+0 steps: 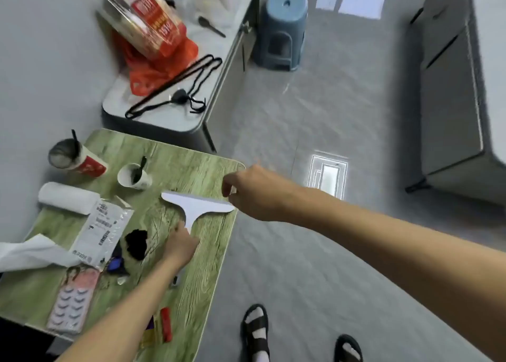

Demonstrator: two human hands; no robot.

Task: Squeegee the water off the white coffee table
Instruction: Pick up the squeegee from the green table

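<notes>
**Both hands on the white squeegee over a green-grained table**

The squeegee [195,204] is a white T shape lying flat above the table [191,266], its wide blade pointing away from the person. The left hand [179,248] is clenched around the handle, hiding the whole lower part of the handle; only the stem just below the blade shows. The right hand [253,193] pinches the blade's right tip between thumb and fingers, at the table's right edge, and the fingertips themselves are hard to make out.

The table here has a green wood-grain top, not a white one, and no water can be made out on it.

Left of the squeegee stand a small white cup [134,177] with a dark spoon in it and, further left, a red-and-white lidded cup [75,159] with a straw. A white roll [68,197] lies below those. A printed plastic packet [102,230] and a dark, blurred object [136,244] sit just left of the left hand. A tray of false lashes [72,301] is near the table's near edge, and a red item [165,324] is partly covered by the left forearm.
</notes>
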